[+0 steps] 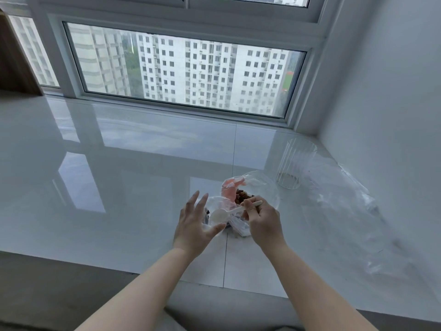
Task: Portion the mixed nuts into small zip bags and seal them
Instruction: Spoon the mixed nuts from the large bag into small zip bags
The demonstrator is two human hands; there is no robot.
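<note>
My right hand (262, 223) grips the handle of a white plastic spoon (220, 215), whose bowl points left over a small clear zip bag (239, 226) lying on the white sill. My left hand (194, 223) hovers with straight, spread fingers just left of the spoon and bag, holding nothing. Behind the hands stands a clear glass bowl (269, 187) with brown mixed nuts (242, 197) and a pink-tinted bag (230, 188) partly inside it. The bag under my hands is largely hidden.
A ribbed clear glass (294, 163) stands behind the bowl to the right. Crumpled clear plastic bags (353, 204) lie along the right wall. The glossy white sill (119, 163) stretches left; a window runs along the back, and the sill's front edge is near me.
</note>
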